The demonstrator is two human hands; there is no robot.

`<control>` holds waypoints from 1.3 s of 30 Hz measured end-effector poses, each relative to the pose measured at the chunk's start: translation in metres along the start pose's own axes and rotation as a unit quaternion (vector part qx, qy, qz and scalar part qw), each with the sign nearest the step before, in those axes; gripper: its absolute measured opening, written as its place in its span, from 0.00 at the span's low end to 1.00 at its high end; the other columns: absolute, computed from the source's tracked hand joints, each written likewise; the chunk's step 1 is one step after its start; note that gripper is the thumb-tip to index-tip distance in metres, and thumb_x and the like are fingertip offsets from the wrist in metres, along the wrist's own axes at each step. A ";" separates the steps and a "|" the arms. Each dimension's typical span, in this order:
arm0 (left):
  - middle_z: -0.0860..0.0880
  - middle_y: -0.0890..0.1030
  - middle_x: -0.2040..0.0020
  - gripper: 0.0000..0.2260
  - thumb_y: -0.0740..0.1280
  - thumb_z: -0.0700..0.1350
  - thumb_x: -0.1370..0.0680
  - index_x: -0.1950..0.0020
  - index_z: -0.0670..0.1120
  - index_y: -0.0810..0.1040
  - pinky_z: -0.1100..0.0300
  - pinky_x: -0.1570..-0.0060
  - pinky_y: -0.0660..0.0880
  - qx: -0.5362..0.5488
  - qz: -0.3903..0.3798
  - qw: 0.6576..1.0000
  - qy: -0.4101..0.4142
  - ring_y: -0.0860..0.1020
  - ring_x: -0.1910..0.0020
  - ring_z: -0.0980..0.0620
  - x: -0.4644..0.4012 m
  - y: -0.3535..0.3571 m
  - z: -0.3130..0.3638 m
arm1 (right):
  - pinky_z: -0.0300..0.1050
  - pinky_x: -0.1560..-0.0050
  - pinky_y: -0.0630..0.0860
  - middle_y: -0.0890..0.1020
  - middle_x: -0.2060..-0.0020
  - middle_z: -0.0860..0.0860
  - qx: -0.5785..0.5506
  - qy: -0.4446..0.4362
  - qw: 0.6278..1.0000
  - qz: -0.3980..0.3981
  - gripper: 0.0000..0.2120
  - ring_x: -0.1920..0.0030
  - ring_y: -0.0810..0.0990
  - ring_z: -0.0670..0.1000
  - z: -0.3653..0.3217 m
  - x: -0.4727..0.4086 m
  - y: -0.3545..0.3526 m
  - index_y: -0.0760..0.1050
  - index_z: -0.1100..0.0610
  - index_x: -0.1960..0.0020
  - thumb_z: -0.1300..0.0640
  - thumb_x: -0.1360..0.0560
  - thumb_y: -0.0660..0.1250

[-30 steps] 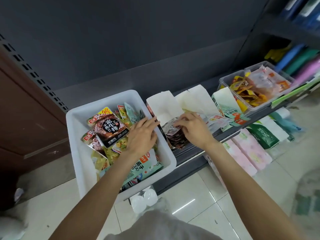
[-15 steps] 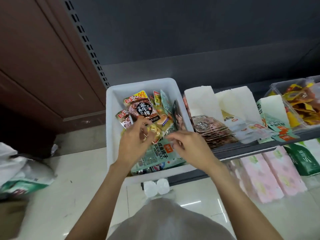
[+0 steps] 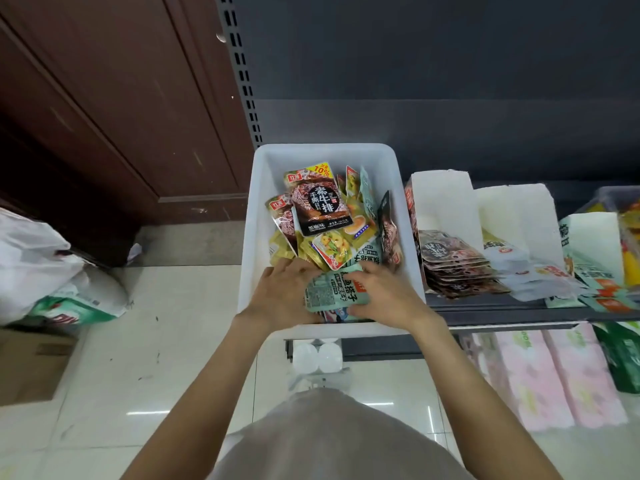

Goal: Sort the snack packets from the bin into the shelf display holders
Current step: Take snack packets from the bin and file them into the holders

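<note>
Both hands in white bin (image 3: 258, 216), near front wall. Pale-green snack packet (image 3: 334, 289) between them: right hand (image 3: 382, 297) grips right edge, left hand (image 3: 282, 294) fingers curled against left edge. Display holders (image 3: 440, 202) on shelf right of bin.

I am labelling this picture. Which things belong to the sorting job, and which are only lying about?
Job: white bin; green packet held by both hands, left, right; display holders.

Lying about: plastic bags; cardboard box; pink tissue packs.
</note>
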State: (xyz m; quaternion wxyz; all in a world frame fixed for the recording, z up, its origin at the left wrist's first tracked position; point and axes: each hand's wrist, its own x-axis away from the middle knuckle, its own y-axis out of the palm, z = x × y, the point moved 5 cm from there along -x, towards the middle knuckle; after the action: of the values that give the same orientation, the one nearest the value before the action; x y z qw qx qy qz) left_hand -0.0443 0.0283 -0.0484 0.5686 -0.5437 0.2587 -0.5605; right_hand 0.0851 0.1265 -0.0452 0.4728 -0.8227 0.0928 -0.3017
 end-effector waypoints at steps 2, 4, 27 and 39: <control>0.55 0.68 0.32 0.31 0.67 0.63 0.29 0.28 0.57 0.65 0.55 0.36 0.62 0.013 0.008 1.000 0.004 0.63 0.33 0.52 -0.001 -0.001 -0.004 | 0.50 0.36 0.68 0.70 0.32 0.52 -0.049 -0.012 0.999 0.015 0.25 0.34 0.70 0.54 0.002 0.004 -0.007 0.70 0.50 0.31 0.44 0.26 0.67; 0.54 0.74 0.36 0.21 0.64 0.58 0.24 0.31 0.57 0.69 0.56 0.42 0.68 0.046 0.042 0.998 0.021 0.71 0.38 0.51 0.000 -0.007 -0.007 | 0.47 0.40 0.70 0.75 0.36 0.51 -0.107 -0.038 0.992 0.060 0.18 0.41 0.75 0.49 0.003 0.008 -0.017 0.76 0.49 0.37 0.43 0.25 0.65; 0.59 0.82 0.52 0.11 0.74 0.47 0.30 0.51 0.60 0.78 0.65 0.57 0.77 0.407 0.105 0.905 0.069 0.79 0.54 0.64 -0.013 -0.063 0.066 | 0.43 0.73 0.78 0.84 0.57 0.46 -0.510 0.110 0.792 0.317 0.12 0.59 0.84 0.46 0.047 0.108 -0.047 0.76 0.46 0.49 0.62 0.26 0.70; 0.58 0.81 0.57 0.09 0.72 0.39 0.27 0.51 0.51 0.80 0.71 0.62 0.74 0.445 0.095 0.878 0.146 0.79 0.61 0.65 -0.059 -0.037 0.247 | 0.37 0.66 0.79 0.83 0.54 0.43 -0.512 0.157 0.682 0.498 0.11 0.56 0.83 0.43 0.174 0.245 -0.049 0.74 0.50 0.45 0.64 0.24 0.65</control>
State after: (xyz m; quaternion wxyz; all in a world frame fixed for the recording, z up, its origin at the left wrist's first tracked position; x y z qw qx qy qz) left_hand 0.1517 0.1721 0.0349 0.7570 -0.1182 0.1129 -0.6326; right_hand 0.3760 0.1707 0.0310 0.0373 -0.7097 0.7015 -0.0526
